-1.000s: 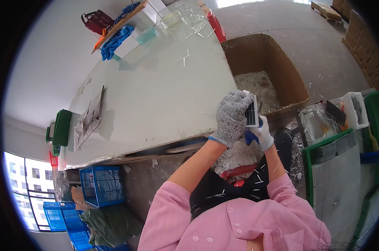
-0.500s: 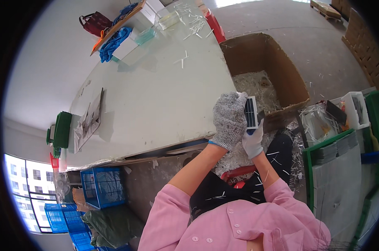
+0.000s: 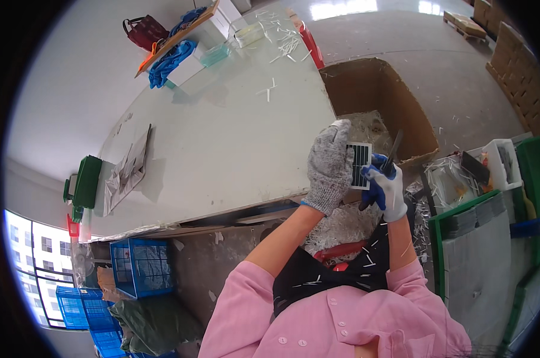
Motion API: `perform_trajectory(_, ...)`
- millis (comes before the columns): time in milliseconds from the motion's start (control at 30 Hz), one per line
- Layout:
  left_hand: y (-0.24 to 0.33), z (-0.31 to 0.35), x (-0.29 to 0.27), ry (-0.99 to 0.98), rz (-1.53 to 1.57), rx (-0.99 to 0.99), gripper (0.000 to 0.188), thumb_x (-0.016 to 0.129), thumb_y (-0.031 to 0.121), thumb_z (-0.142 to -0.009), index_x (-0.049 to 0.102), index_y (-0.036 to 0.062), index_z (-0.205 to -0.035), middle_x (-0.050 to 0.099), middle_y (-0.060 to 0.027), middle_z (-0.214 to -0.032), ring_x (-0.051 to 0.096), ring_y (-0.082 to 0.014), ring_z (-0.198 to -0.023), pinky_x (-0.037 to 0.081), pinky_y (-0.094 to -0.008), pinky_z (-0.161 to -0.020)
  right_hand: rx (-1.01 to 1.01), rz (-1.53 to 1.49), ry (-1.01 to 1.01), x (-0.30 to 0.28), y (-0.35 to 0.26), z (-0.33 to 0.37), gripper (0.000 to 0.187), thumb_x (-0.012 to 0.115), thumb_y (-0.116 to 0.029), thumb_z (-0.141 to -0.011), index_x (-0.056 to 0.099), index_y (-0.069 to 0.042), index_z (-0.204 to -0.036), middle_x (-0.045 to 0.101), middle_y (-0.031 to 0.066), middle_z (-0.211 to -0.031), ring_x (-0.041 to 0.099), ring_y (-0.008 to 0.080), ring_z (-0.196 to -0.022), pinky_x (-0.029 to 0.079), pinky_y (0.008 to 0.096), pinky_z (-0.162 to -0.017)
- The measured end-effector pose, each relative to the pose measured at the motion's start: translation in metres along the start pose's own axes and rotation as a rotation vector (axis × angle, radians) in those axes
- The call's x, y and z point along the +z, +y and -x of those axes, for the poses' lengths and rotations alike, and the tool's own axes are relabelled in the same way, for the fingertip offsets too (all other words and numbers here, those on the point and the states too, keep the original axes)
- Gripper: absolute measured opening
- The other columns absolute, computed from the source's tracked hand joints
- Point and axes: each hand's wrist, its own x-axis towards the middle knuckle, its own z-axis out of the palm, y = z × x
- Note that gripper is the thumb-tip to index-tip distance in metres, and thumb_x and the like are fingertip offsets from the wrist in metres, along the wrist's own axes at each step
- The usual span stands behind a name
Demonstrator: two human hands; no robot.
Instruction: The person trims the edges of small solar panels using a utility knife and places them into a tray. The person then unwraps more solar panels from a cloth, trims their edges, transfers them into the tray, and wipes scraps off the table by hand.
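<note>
My left hand [image 3: 329, 164], in a grey knitted glove, is closed on a small solar panel [image 3: 360, 165]. The panel has dark cells, thin pale lines and a white border. Close to its right side is my right hand [image 3: 389, 191], in a white glove with blue-coated fingers. Its fingers are wrapped round a dark, narrow, knife-like tool [image 3: 395, 146] that points up and away from me. Whether the tool touches the panel I cannot tell. Both hands are just off the right edge of the pale table [image 3: 234, 143], above my lap.
Beyond my hands stands a large cardboard box [image 3: 413, 113] with clear and white scraps inside. White strips [image 3: 288, 45] lie on the far table end and on my trousers. At right are a green-edged stack of sheets [image 3: 476, 238] and a white bin [image 3: 505, 161]. Blue crates [image 3: 144, 268] stand lower left.
My right hand has drawn away from the panel to the right, and the tool now shows upright in it. The panel's face is more exposed, still in my left hand.
</note>
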Motion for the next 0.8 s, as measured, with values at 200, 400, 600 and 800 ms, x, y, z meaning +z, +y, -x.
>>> perform_trajectory(200,0.023,0.035,-0.033,-0.255,0.476,-0.257,0.044,0.073,0.022,-0.081,0.062,0.01,-0.121,0.064,-0.0095,-0.113,0.061,-0.0265,-0.103,0.047,-0.0376,-0.093,-0.156,0.101,-0.046,-0.028,-0.011,0.041,0.034,0.06,0.013,-0.076,0.061,0.005,-0.109,0.066,0.0118,-0.101,0.067,0.0181,-0.088,0.056,0.0291,-0.077)
perform_trajectory(400,0.046,0.058,-0.035,-0.235,0.388,0.078,0.022,0.071,0.016,-0.08,0.071,0.0118,-0.102,0.069,-0.0064,-0.097,0.065,-0.0267,-0.089,0.052,-0.0346,-0.08,-0.302,0.195,0.129,-0.044,-0.03,0.076,0.038,0.058,0.014,-0.076,0.06,0.005,-0.113,0.067,0.0117,-0.101,0.065,0.0156,-0.088,0.055,0.0264,-0.077)
perform_trajectory(600,0.076,0.059,-0.021,-0.515,1.12,-0.692,0.028,0.065,0.015,-0.088,0.064,0.0063,-0.115,0.068,-0.0046,-0.102,0.066,-0.0159,-0.088,0.053,-0.0301,-0.08,-0.626,0.894,0.123,-0.079,-0.054,0.119,0.043,0.063,0.01,-0.07,0.063,0.001,-0.112,0.065,0.0166,-0.112,0.067,0.0189,-0.084,0.055,0.029,-0.074)
perform_trajectory(800,0.086,0.093,0.029,-0.845,1.417,-0.573,0.041,0.052,0.028,-0.098,0.052,0.0024,-0.131,0.065,-0.0085,-0.108,0.064,-0.0144,-0.093,0.055,-0.0338,-0.08,-0.719,1.431,-0.44,-0.084,-0.1,0.134,0.048,0.071,-0.004,-0.054,0.065,-0.012,-0.101,0.067,0.0069,-0.11,0.068,0.0232,-0.079,0.049,0.0318,-0.063)
